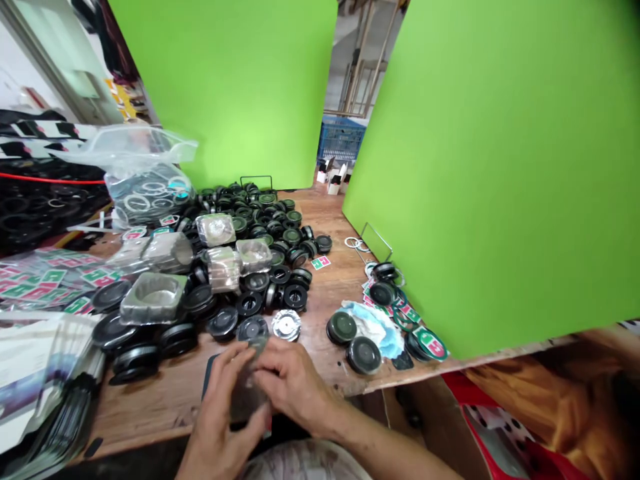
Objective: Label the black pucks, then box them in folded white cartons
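Fingers of my left hand (pixel 223 417) and right hand (pixel 295 383) clench a plastic-wrapped disc (pixel 246 400) between them (2 grips steady it, I'd judge); a foil-topped cap (pixel 286 325) sits just past my fingertips.

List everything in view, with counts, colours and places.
black round caps: dozens, black, some green-centred, heaped on the wooden table and grouped at right
clear-wrapped square packs: about five, silvery, on and beside the heap
silver foil disc: one, silver, at the heap's front edge
clear plastic bag: one, holding pale rings, back left
printed labels: many, green and red, left of the heap
crumpled sheet: one, pale blue, among the right-hand caps
plastic crate: one, blue, seen through the gap between the screens
green screens: two, bright green, behind the table
wrapped item: one, dark, between the hands
left hand: one, on the wrapped item
right hand: one, on the wrapped item
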### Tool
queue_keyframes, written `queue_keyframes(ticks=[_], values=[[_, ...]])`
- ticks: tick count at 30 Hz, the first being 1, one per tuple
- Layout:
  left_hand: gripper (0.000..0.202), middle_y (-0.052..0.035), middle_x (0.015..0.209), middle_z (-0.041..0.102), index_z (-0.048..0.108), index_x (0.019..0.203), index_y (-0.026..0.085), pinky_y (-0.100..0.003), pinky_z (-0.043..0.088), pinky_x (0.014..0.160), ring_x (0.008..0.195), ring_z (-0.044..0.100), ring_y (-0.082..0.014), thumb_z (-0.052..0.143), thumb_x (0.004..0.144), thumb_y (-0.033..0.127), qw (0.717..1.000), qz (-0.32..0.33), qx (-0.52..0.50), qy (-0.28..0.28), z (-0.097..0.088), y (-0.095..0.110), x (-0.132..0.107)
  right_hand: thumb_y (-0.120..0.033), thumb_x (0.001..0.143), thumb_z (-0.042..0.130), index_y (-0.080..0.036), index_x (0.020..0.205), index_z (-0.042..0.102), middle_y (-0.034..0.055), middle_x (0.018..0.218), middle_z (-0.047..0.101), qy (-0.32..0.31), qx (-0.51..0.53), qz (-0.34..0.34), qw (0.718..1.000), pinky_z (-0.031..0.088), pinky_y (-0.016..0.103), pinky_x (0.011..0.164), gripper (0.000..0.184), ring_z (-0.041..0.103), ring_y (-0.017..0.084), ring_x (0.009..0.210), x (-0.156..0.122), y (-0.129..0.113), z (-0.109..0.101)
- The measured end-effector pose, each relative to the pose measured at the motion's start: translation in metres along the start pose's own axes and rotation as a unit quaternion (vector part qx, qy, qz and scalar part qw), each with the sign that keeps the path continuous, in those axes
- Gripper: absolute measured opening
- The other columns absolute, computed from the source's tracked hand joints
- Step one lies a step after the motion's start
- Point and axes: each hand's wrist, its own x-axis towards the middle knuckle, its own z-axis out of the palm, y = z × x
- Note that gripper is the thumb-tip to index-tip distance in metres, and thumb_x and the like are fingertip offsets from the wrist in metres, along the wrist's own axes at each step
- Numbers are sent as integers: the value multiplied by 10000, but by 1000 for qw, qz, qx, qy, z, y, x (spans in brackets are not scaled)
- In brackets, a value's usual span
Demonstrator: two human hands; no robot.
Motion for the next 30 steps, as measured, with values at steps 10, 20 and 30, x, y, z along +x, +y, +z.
queue_keyframes(ticks=[10,20,30], values=[[610,-28,1095,659,635,997,240,-231,536,598,953,615,-268,824,433,372,845,-383,-329,176,-37,8,29,-195,839,483,-184,690,589,8,683,515,189,-229,31,954,346,239,568,183,476,122,626,-8,-3,-88],[572,-74,1258,552,621,1029,232,-301,493,913,1181,510,-279,842,504,285,911,-222,-342,62,18,-2,21,-202,789,669,-225,807,708,-22,755,588,37,-61,11,997,400,201,644,48,555,103,731,-2,-8,-28],[509,-56,1291,522,611,1047,243,-322,472,953,1218,476,-274,802,583,331,905,-231,-348,84,23,-7,16,-247,800,639,-219,769,729,-23,692,516,0,77,20,997,399,213,643,99,516,106,707,10,29,-27]])
